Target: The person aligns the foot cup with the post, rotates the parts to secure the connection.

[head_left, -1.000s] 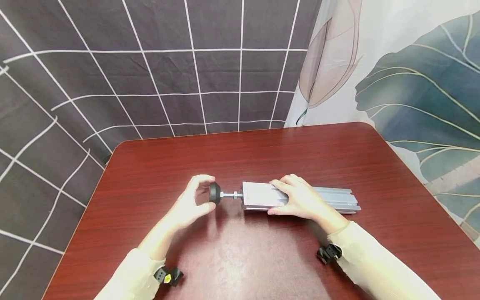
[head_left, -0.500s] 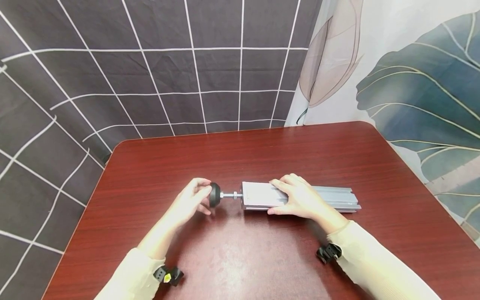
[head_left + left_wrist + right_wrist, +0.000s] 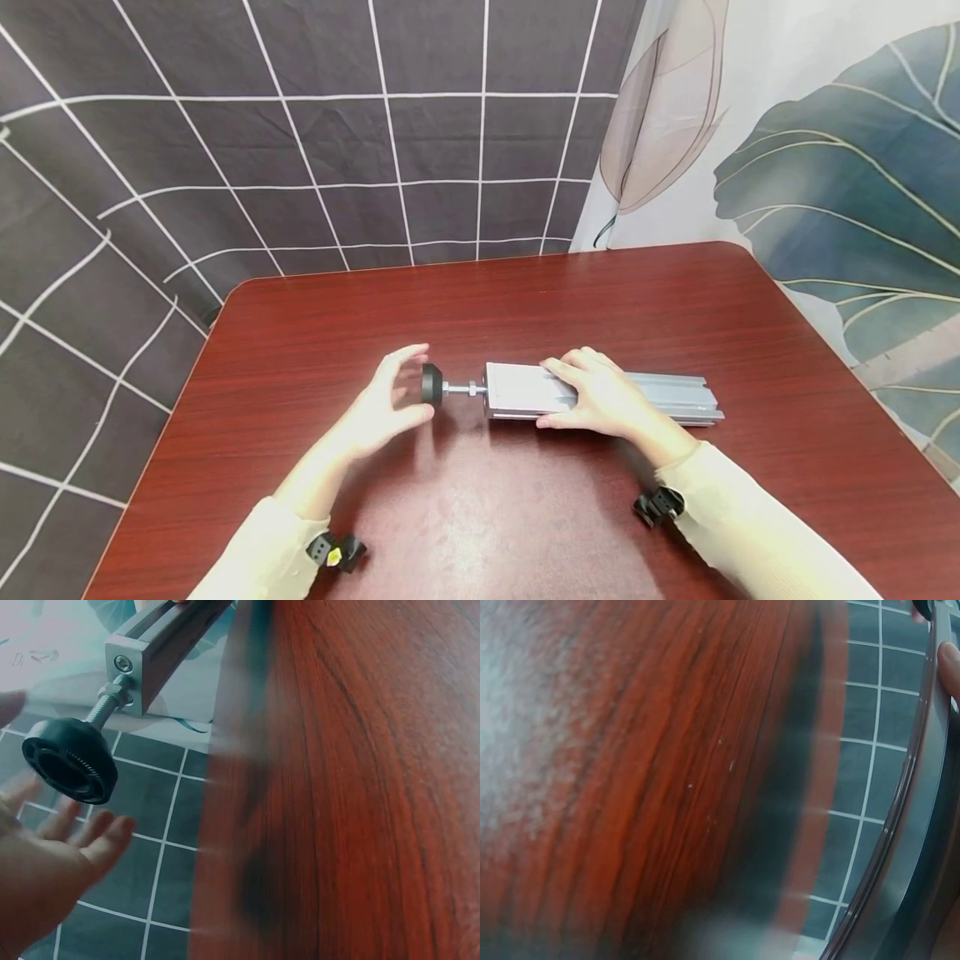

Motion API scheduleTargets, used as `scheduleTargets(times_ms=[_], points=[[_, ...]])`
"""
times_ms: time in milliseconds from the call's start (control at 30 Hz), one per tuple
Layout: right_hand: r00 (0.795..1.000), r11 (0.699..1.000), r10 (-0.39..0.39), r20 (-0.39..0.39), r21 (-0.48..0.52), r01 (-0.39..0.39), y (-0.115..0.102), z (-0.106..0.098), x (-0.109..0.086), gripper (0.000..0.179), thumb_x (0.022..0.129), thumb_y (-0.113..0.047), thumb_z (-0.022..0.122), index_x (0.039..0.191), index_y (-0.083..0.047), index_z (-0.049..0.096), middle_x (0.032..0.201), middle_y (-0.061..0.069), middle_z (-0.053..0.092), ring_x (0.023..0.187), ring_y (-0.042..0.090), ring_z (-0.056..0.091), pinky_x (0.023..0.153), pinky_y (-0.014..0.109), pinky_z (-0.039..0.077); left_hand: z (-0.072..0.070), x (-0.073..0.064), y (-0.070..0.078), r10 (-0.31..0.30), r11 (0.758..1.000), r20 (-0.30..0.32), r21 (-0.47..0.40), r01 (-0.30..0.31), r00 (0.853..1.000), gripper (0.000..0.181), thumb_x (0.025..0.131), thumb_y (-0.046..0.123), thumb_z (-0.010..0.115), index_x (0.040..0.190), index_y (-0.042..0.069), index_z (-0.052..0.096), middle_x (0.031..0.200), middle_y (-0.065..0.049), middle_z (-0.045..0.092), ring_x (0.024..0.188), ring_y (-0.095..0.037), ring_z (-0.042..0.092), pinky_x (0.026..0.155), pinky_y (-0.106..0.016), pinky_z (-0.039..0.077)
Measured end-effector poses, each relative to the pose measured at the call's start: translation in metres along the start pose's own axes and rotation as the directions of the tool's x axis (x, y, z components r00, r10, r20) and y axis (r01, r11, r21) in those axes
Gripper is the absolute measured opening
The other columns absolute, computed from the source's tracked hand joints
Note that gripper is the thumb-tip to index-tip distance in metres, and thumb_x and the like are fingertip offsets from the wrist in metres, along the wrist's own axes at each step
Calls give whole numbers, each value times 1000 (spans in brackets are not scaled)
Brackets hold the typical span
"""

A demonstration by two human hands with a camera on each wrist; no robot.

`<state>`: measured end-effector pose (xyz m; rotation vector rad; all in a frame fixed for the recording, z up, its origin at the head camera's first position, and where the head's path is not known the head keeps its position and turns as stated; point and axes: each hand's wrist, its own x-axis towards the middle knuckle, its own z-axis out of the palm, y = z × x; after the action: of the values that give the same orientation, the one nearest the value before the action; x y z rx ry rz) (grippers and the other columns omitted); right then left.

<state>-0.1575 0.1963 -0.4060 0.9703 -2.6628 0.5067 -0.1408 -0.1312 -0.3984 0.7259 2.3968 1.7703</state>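
Right hand (image 3: pixel 600 400) grips the crosswise bar (image 3: pixel 516 387), black foot (image 3: pixel 432 385) pointing left toward the spread left hand (image 3: pixel 377 413).

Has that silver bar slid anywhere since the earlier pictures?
No. Judged against the far edge of the table, the silver bar shows no clear shift either way.
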Motion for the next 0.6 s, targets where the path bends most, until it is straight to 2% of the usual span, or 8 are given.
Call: scheduleTargets(times_ms=[67,167,267,367,433,467,533,600], points=[[1000,1000,-1,-2,4,1,0,0,1,77,60,-58,78,116,-7,64,94,3,58,87,23,53,78,42,44,1,1,3,-126,992,-36,-25,126,991,53,88,3,61,135,2,37,124,-21,49,106,-34,56,91,-45,48],[1000,1000,0,3,6,0,-1,-1,1,77,60,-58,77,116,-7,63,95,3,58,88,23,52,79,42,44,3,2,4,-271,959,-48,-95,266,961,38,96,13,51,129,-3,41,109,-25,56,88,-37,62,77,-41,54],[1000,1000,2,8,8,-2,-1,-1,1,77,60,-58,77,116,-7,63,95,4,58,88,23,52,79,42,44,3,3,4,-294,946,-16,-150,288,956,34,96,12,50,125,-6,43,104,-26,57,81,-34,62,70,-38,56],[1000,1000,1,6,7,-1,0,-1,1,78,59,-58,78,116,-7,64,95,4,58,87,23,53,78,43,44,2,2,1,-200,972,0,-124,199,980,39,88,1,58,124,-2,44,109,-21,55,88,-27,62,74,-32,55],[1000,1000,0,4,4,0,0,0,1,77,59,-57,78,116,-7,64,94,4,58,87,23,53,77,43,44,0,1,-1,-67,994,22,-88,69,997,48,80,-8,60,124,-2,44,116,-20,51,98,-25,59,83,-29,52],[1000,1000,-1,3,2,1,0,0,1,77,59,-57,78,115,-7,64,94,4,58,87,23,53,77,42,44,0,0,-2,4,998,32,-55,-3,999,51,76,-11,61,123,-1,45,119,-18,49,101,-25,58,87,-29,50],[1000,1000,-2,2,-1,2,1,1,1,77,59,-57,78,115,-7,64,94,4,58,87,23,53,77,42,44,0,0,-4,133,991,56,-3,-133,990,54,72,-12,62,122,-1,45,124,-17,44,107,-27,54,94,-32,46],[1000,1000,-1,2,0,1,1,1,1,77,59,-57,78,116,-7,64,94,3,58,87,23,53,78,42,44,0,0,-4,205,977,70,47,-208,976,57,71,-8,64,124,-1,44,127,-16,39,112,-30,49,99,-38,42]])
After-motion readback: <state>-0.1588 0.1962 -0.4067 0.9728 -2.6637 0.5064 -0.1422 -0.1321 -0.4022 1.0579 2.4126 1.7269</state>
